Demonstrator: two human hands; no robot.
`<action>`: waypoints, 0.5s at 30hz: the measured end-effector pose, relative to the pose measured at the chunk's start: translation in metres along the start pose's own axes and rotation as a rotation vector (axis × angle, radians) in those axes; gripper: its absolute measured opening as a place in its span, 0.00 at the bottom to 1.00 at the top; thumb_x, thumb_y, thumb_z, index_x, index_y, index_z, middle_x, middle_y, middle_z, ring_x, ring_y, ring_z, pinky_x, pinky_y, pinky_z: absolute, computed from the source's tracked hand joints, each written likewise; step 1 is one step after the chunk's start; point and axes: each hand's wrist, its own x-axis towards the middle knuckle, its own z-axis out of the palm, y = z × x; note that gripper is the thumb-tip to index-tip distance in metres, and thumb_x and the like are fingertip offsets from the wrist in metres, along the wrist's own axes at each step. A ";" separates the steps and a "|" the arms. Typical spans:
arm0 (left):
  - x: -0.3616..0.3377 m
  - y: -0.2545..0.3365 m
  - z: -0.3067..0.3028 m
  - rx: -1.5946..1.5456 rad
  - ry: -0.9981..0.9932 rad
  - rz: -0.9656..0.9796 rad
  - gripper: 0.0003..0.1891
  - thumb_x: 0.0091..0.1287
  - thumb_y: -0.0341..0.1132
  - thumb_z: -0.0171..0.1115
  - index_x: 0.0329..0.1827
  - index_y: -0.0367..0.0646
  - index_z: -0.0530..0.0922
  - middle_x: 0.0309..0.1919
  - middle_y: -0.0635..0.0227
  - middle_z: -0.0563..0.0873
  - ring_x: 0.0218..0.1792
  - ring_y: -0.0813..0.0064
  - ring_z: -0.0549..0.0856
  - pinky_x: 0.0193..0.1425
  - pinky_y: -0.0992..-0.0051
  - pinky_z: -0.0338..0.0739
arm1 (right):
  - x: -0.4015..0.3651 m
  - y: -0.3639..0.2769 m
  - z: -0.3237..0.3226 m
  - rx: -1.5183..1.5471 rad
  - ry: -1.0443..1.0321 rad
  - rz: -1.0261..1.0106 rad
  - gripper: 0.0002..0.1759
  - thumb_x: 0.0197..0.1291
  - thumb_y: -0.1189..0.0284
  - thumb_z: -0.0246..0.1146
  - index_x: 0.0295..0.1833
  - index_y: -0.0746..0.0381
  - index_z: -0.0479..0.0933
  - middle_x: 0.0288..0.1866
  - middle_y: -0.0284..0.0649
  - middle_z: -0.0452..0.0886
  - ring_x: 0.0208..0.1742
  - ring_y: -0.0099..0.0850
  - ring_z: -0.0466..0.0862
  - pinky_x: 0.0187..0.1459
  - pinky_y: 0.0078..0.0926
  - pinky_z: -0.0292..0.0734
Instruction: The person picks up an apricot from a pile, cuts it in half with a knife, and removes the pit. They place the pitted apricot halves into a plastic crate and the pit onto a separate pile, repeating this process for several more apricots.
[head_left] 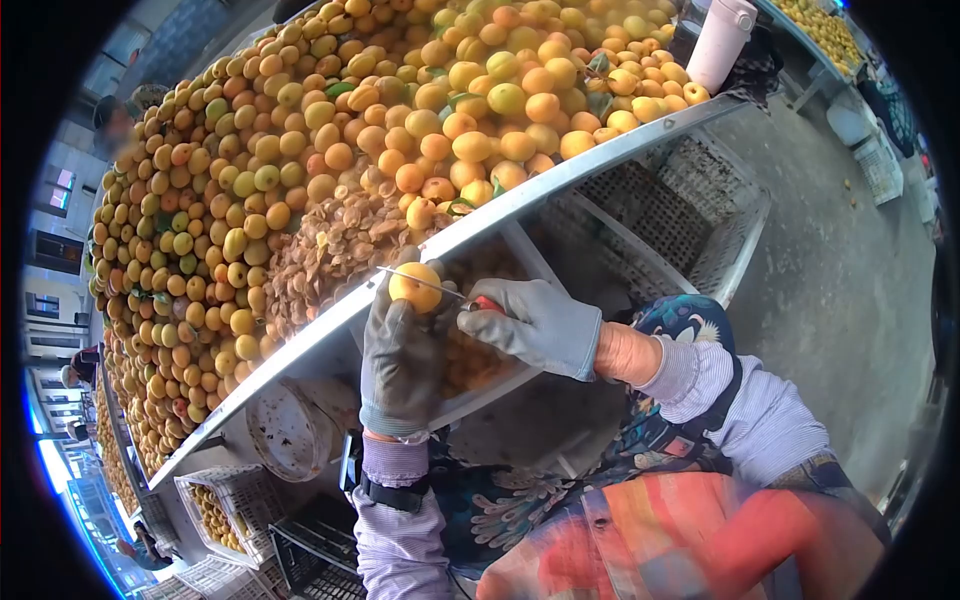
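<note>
My left hand (398, 360), in a grey glove, grips a yellow-orange apricot (414, 292) between thumb and fingers just off the table's metal edge. In my gloved right hand (535, 325) is a small knife (487, 303) with a red handle. Its thin blade lies across the upper part of the apricot, with the tip reaching past the fruit on the left. Right beyond my hands, a heap of brown apricot pits (335, 235) lies at the table's near edge. Below the hands, halved fruit shows blurred in a container partly hidden by the gloves.
A large pile of apricots (270, 150) covers the table behind a raised metal rim (600, 168). A pink bottle (720, 45) stands at the far right corner. Beneath are a crate (745, 225), a white bucket (285, 430), a filled white crate (250, 485) and a black crate (310, 550).
</note>
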 end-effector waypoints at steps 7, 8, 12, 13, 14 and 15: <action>0.000 0.008 0.010 0.201 -0.064 0.014 0.31 0.66 0.41 0.64 0.68 0.35 0.65 0.56 0.59 0.79 0.52 0.68 0.80 0.60 0.70 0.73 | -0.003 0.001 -0.001 -0.077 -0.017 -0.002 0.29 0.67 0.45 0.53 0.36 0.65 0.70 0.25 0.48 0.74 0.27 0.39 0.76 0.35 0.35 0.71; 0.001 0.011 0.009 0.270 -0.099 0.026 0.31 0.66 0.41 0.65 0.68 0.35 0.66 0.55 0.59 0.79 0.52 0.69 0.80 0.59 0.71 0.74 | -0.004 0.001 -0.001 -0.098 -0.025 0.002 0.28 0.68 0.46 0.53 0.37 0.65 0.70 0.25 0.48 0.75 0.27 0.40 0.76 0.35 0.36 0.71; -0.002 0.013 0.018 0.298 -0.122 0.036 0.31 0.65 0.41 0.66 0.67 0.34 0.67 0.55 0.59 0.79 0.52 0.70 0.79 0.59 0.71 0.74 | -0.008 0.005 0.001 -0.166 -0.013 -0.032 0.25 0.69 0.49 0.53 0.39 0.65 0.68 0.26 0.49 0.75 0.28 0.43 0.77 0.34 0.36 0.71; -0.003 0.014 0.019 0.293 -0.124 0.036 0.31 0.65 0.41 0.66 0.67 0.34 0.67 0.55 0.59 0.79 0.52 0.70 0.79 0.59 0.71 0.74 | -0.009 0.006 0.002 -0.171 -0.013 -0.029 0.25 0.69 0.49 0.53 0.39 0.65 0.68 0.26 0.49 0.75 0.28 0.43 0.77 0.34 0.36 0.71; -0.005 0.015 0.020 0.308 -0.121 0.024 0.31 0.64 0.41 0.67 0.67 0.34 0.67 0.55 0.60 0.79 0.53 0.70 0.79 0.60 0.71 0.73 | -0.010 0.008 0.004 -0.151 -0.003 -0.056 0.25 0.69 0.50 0.53 0.39 0.64 0.68 0.26 0.49 0.75 0.28 0.43 0.77 0.34 0.36 0.71; -0.005 0.016 0.021 0.324 -0.119 0.012 0.32 0.64 0.41 0.67 0.67 0.34 0.67 0.55 0.60 0.79 0.54 0.70 0.79 0.60 0.71 0.73 | -0.010 0.009 0.005 -0.131 0.008 -0.083 0.24 0.70 0.51 0.53 0.39 0.64 0.68 0.26 0.49 0.75 0.28 0.43 0.77 0.34 0.36 0.71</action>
